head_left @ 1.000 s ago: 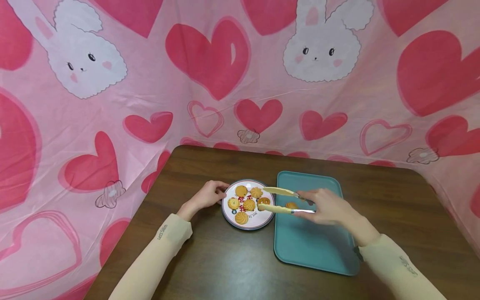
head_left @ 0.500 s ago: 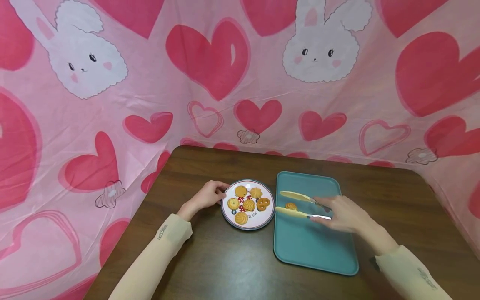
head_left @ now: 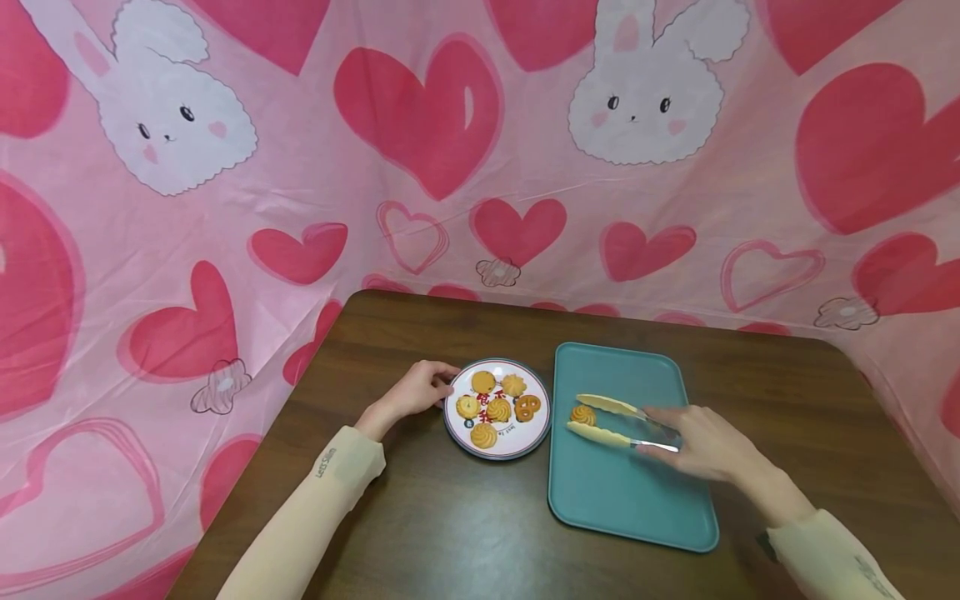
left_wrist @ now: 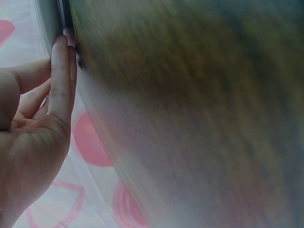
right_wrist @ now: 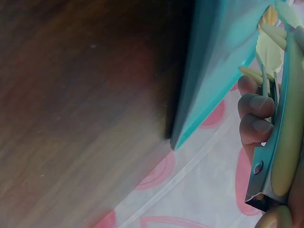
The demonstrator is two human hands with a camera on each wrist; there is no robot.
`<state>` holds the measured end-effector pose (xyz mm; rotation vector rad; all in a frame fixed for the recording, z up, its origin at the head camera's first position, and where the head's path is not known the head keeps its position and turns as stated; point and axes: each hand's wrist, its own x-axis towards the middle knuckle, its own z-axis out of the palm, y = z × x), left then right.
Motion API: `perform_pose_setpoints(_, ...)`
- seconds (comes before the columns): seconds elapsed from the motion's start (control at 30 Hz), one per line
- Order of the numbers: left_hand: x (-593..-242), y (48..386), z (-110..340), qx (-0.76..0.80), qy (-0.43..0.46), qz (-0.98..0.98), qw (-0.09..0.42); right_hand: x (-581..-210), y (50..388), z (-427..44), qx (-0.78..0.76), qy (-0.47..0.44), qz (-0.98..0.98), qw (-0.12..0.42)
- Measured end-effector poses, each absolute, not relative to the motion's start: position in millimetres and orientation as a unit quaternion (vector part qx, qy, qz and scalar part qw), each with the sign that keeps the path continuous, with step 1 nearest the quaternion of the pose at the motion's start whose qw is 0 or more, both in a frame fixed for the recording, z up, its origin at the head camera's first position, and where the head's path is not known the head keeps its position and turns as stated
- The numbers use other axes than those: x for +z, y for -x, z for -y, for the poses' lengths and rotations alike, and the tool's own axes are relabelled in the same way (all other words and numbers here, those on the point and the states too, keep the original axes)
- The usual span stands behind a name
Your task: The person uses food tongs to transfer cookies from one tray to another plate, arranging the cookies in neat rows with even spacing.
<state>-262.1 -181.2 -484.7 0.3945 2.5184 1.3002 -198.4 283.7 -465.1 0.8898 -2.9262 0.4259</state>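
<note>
My left hand pinches the left rim of a round white plate with a dark edge; in the left wrist view its fingers lie along the plate's edge. Several cookies sit on the plate, among them a pretzel-shaped cookie and a swirl cookie. My right hand grips a pair of tongs with pale yellow tips and a metal handle. The tongs' arms are spread on both sides of a single swirl cookie lying on the teal tray.
The tray lies just right of the plate on a dark wooden table. Behind the table hangs a pink cloth with hearts and rabbits, which also runs along the left side.
The tongs have moved right, from over the plate to around the swirl cookie on the tray. The pretzel-shaped cookie is now uncovered on the plate. My left hand has stayed put.
</note>
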Motion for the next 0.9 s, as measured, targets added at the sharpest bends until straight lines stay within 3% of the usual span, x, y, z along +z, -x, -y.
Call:
perform_pose_setpoints(0.33,-487.8,263.6,181.9,0.448,-0.155,-0.871,0.126,-468.9,195.2,-289.7,0.147,-0.266,0.953,-0.012)
perform_pose_setpoints(0.9,-487.6,263.8,182.3,0.448,-0.15,-0.871,0.131,-467.7,191.5,-288.3,0.161,-0.261,0.952,-0.015)
